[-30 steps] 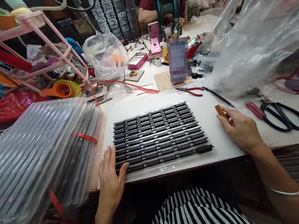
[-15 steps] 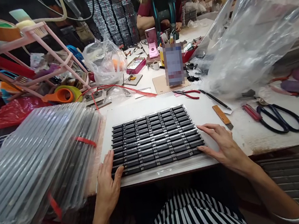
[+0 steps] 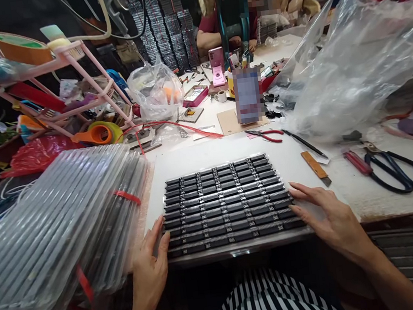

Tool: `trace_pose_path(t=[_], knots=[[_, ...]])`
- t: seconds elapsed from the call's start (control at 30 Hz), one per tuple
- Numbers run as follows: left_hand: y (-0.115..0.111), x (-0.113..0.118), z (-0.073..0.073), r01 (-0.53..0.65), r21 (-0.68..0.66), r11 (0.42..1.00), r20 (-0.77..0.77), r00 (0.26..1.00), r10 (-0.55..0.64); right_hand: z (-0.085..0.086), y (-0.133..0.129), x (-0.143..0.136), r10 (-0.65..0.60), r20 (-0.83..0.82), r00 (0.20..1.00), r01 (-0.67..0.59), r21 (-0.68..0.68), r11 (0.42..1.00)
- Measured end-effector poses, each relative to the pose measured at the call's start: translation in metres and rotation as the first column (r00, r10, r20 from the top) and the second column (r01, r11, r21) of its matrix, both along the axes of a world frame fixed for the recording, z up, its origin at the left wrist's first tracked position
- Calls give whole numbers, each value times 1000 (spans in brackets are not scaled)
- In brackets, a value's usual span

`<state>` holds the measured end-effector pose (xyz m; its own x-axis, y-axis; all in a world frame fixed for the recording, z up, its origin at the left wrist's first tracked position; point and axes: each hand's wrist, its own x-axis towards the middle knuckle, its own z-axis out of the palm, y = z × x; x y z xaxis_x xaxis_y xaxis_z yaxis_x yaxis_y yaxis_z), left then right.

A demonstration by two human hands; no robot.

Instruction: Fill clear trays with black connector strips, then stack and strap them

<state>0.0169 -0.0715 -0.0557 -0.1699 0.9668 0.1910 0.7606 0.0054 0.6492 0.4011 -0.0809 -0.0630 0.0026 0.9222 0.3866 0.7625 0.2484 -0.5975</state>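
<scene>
Rows of black toothed strips [image 3: 223, 203] lie side by side on clear plastic at the table's front edge. At the left end of the rows is my left hand [image 3: 149, 261], its thumb and fingers apart at the plastic's edge. My right hand [image 3: 327, 218] rests by the right end, fingers spread, with the thumb and fingertips close to the strip ends. Neither hand is closed around anything.
Bagged strips [image 3: 50, 227] with a red tie are stacked at left, below a pink rack [image 3: 88, 64]. Right lie a cutter [image 3: 314, 165], scissors [image 3: 398, 168] and pliers [image 3: 269, 135]. Behind are a plastic bag [image 3: 360, 67], a phone [image 3: 247, 95] and a person [image 3: 208, 38].
The strips sit lower and further right in view, as do the surroundings. My left thumb has come off the top of the front strips to their left edge.
</scene>
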Motion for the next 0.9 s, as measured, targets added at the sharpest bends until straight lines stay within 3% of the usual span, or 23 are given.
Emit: trace_pose_path(t=[0.17,0.27,0.37,0.47,0.63,0.9], knots=[[0,7,1,-176,25,984,69,982,174,3,-1,7,-143,-99,985,133,-99,986],[8,11,1,-117,21,993,110,987,114,3,11,3,-191,-162,968,164,-164,973],[14,12,0,-7,-13,1000,131,991,9,0,24,0,-182,-207,961,151,-154,976],[15,11,-1,30,-31,999,136,990,-25,-7,30,0,-180,-229,957,150,-142,979],[12,11,-3,-4,-30,1000,190,982,10,-10,30,3,-212,-254,944,169,-181,969],[9,11,-4,-131,54,990,222,968,116,5,30,-1,-356,-186,916,291,-302,908]])
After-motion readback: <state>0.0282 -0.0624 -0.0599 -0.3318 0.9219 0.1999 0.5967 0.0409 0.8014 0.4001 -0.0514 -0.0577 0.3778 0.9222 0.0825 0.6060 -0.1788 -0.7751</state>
